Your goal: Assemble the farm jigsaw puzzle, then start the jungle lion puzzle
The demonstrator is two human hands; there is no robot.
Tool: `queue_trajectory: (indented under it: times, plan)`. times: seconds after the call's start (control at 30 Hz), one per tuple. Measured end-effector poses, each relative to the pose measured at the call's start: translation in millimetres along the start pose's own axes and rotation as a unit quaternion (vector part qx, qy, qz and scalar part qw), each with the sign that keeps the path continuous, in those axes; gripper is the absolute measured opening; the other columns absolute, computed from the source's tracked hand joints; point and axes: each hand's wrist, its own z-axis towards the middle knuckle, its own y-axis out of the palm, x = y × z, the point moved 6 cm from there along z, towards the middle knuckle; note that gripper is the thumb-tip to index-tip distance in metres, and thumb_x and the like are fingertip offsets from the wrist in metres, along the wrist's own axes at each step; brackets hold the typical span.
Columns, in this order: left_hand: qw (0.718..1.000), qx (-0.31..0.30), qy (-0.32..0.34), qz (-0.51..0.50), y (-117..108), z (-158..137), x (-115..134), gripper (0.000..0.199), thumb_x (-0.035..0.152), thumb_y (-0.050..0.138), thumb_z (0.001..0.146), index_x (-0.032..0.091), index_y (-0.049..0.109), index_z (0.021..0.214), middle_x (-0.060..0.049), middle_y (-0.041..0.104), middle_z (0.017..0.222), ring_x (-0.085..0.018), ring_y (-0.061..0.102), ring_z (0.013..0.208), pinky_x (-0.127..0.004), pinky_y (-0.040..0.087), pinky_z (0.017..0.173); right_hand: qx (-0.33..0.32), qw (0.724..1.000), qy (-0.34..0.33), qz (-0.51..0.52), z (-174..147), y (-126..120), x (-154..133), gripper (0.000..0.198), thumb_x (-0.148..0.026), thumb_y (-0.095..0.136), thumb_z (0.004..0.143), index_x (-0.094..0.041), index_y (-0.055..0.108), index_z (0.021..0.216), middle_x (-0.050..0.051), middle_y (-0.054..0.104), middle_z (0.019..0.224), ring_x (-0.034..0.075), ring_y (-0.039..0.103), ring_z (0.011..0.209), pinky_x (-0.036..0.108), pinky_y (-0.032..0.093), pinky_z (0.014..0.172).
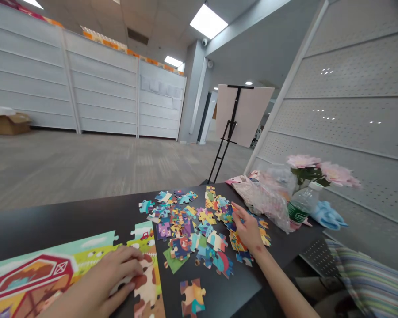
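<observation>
Indoors, a person works over a jigsaw with both bare hands at a dark counter [215, 289]. The left hand [114, 276] lies across the near side, its fingers loosely bent and spread, the tips on a tall strip of puzzle [149, 280] that shows a brown-and-white cow and a small red car. Left of it lies the larger barn section [49, 265], with red-framed roof and green field; a narrow gap parts the two at the top, and the hand hides the edge lower down. The right hand [248, 229] reaches to the right side of a heap of loose pieces [185, 221], index finger extended among them; whether its fingers pinch a piece cannot be told. A single piece [192, 296] lies apart, nearer the person, between the two arms. Beyond the right hand sit a crumpled clear plastic bag [273, 198], a green-labelled bottle [301, 203], pink flowers [334, 172] and a blue cloth [330, 215]. Striped fabric [378, 276] shows at lower right. Behind, an easel [232, 117] bearing a pale board [254, 112] stands on the grey carpet [102, 163], before white wall panels [102, 88].
</observation>
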Motion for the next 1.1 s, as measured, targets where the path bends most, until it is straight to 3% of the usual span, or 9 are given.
queue_trajectory:
  times: [0.23,0.37,0.57,0.77,0.97,1.1]
  plan:
    - [0.998,-0.044,-0.048,-0.010,-5.9,1.4,8.9,0.019,0.025,0.051,0.099,0.030,0.067,0.109,-0.002,0.064,0.125,-0.020,0.061,0.113,-0.029,0.052,0.097,0.004,0.999,-0.039,-0.032,0.3,1.6,-8.3,0.045,-0.041,0.046,0.096,-0.017,0.065,0.129,0.010,0.078,0.102,0.027,0.074,0.091,0.037,0.057,0.077]
    - [0.996,-0.073,-0.041,-0.025,-11.5,5.2,16.3,0.018,0.022,0.049,0.102,0.023,0.066,0.104,-0.006,0.064,0.118,-0.021,0.059,0.113,-0.034,0.049,0.098,0.020,0.997,-0.055,-0.058,0.3,2.0,-10.5,0.042,-0.041,0.048,0.093,-0.018,0.069,0.121,0.011,0.077,0.110,0.027,0.073,0.089,0.036,0.054,0.076]
    - [0.996,-0.075,-0.034,-0.020,-11.8,5.3,12.4,0.016,0.019,0.052,0.100,0.021,0.066,0.107,-0.007,0.062,0.122,-0.022,0.057,0.115,-0.038,0.046,0.099,0.001,0.992,-0.039,-0.118,3.8,7.7,-7.0,0.042,-0.044,0.048,0.094,-0.024,0.068,0.125,0.010,0.078,0.097,0.020,0.062,0.053,0.036,0.047,0.063]
    - [0.997,-0.068,-0.034,-0.029,-14.6,6.5,15.7,0.016,0.016,0.052,0.099,0.021,0.066,0.105,-0.006,0.063,0.119,-0.021,0.058,0.112,-0.037,0.046,0.097,-0.007,0.991,-0.049,-0.121,2.6,7.7,-7.0,0.042,-0.048,0.047,0.094,-0.027,0.068,0.124,0.007,0.078,0.095,0.018,0.060,0.050,0.033,0.045,0.060]
    - [0.996,-0.062,-0.032,-0.055,-17.8,6.2,16.8,0.018,0.016,0.049,0.100,0.021,0.065,0.108,-0.006,0.062,0.121,-0.020,0.057,0.114,-0.036,0.046,0.100,-0.004,0.991,-0.072,-0.113,2.1,8.2,-10.9,0.043,-0.046,0.046,0.097,-0.020,0.069,0.124,0.009,0.078,0.094,0.016,0.056,0.045,0.031,0.043,0.057]
    - [0.995,-0.063,-0.028,-0.068,-20.5,10.5,20.5,0.021,0.018,0.046,0.102,0.023,0.065,0.107,-0.006,0.061,0.124,-0.020,0.055,0.117,-0.035,0.046,0.101,0.004,0.991,-0.089,-0.099,1.9,8.1,-14.8,0.038,-0.036,0.048,0.094,-0.019,0.070,0.119,0.008,0.078,0.092,0.018,0.067,0.064,0.028,0.046,0.060]
